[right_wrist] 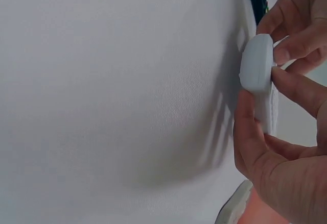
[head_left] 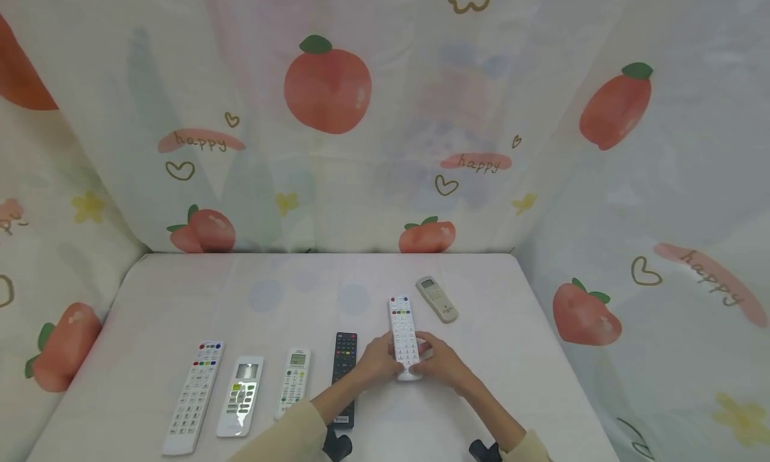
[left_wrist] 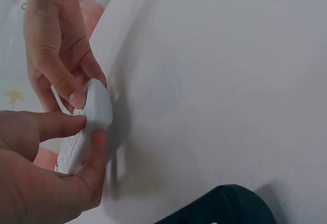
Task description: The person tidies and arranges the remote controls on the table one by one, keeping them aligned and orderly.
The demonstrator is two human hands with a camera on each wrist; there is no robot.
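Observation:
Both hands hold one white remote control [head_left: 404, 328] by its lower end, with its button side up. In the head view my left hand [head_left: 377, 363] grips its left edge, and my right hand [head_left: 444, 363] grips the right edge. Thumbs press on the front face near the bottom while fingers curl beneath. The left wrist view shows the rounded white end of the remote [left_wrist: 100, 104] pinched between thumb and fingers. From the right wrist, the remote [right_wrist: 257, 63] appears edge-on, raised over the table with a shadow beside it.
A black remote [head_left: 345, 365] lies just left of the hands, partly under the left forearm. Further left are several white remotes, among them one with a silvery screen [head_left: 240, 396]. A beige remote [head_left: 437, 299] lies behind, to the right. Printed cloth walls [head_left: 385, 201] enclose the white table [head_left: 529, 382].

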